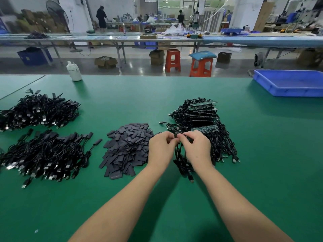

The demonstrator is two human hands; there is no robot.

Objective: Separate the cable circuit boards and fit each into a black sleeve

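Note:
My left hand (pixel 161 147) and my right hand (pixel 197 147) meet above the green table, both pinching a strip of joined circuit boards (pixel 183 137) whose black cables (pixel 181 163) hang down between my wrists. Behind my right hand lies the pile of unseparated board strips with cables (pixel 201 117). A heap of flat black sleeves (pixel 127 147) lies just left of my left hand. My fingers hide most of the held strip.
Two piles of sleeved cables sit at the left, one farther back (pixel 38 110) and one nearer (pixel 45 154). A blue tray (pixel 288 82) stands at the back right, a white bottle (pixel 74 71) at the back left. The green table (pixel 262 172) stretches to my right.

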